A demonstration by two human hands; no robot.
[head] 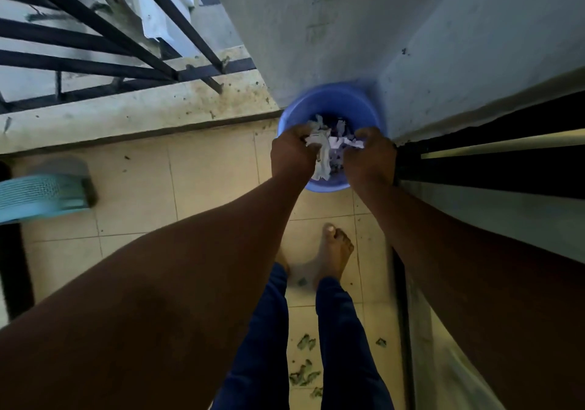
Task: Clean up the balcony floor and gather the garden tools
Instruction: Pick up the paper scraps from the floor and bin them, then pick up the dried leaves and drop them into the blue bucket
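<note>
Fingers of both hands were curled down into the blue bucket (329, 102), clamped on crumpled white paper scraps (319, 143). Left hand (292, 153) gripped the wad at its 9 o'clock side, right hand (372, 153) at its 3 o'clock side; fingertips were buried in the paper, so exact finger spacing could not be told. Paper sat between the two hands, inside the bucket, some of it hanging toward 6 o'clock just beside the near rim.

Bucket stood on the tiled floor (133, 194) in the corner, touching or just beside the white wall (316, 29) at 12 o'clock, with the dark sliding-door track (474, 156) at 3 o'clock. Image blurred around the bucket rim.

Bare foot (334, 251) was at 6 o'clock of the bucket, blue trousers (342, 330) below it. Green leaf debris (305, 371) lay on the tiles between the legs, well apart from the bucket. Teal basket-like object (41, 194) was at 9 o'clock, blurred. Black railing (95, 29) ran at 10 o'clock above the stained ledge (142, 108).
</note>
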